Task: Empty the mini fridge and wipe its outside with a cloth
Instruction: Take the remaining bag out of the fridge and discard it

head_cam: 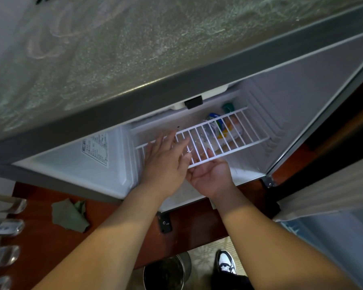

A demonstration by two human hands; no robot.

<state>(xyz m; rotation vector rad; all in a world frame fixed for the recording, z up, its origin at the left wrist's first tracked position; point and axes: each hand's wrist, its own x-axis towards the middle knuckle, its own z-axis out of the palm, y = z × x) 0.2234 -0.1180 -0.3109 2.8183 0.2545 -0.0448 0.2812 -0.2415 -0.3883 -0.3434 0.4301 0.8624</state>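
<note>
Both forearms are reaching forward and down into the open fridge [176,91], which is sitting on a red-brown worktop [40,237] with its door [312,91] swinging out to the right. The left hand [166,162] is lying palm down on the front left part of the white wire shelf [239,130], its fingers [168,139] released and stretching straight along the bars. The right hand [210,176] is turning palm up just below the shelf's front rail, its thumb [211,153] rising across that rail. Its fingers are running out of sight behind the left hand, so I cannot tell whether they are grasping anything.

Under the shelf a clear bottle [216,126] with a white, blue and yellow label is lying on its side, showing through the bars. Behind it, at the back of the compartment, a teal cap [228,107] is peeking out – what it belongs to is unclear.

A crumpled green cloth [68,216] is lying on the worktop to the left of the fridge, apart from both hands. Several clear bottles [6,226] are lying along the left edge of the view. On the floor below, a round bin [168,273] is standing near a black-and-white shoe [225,263]. Pale dust is coating the fridge's top.
</note>
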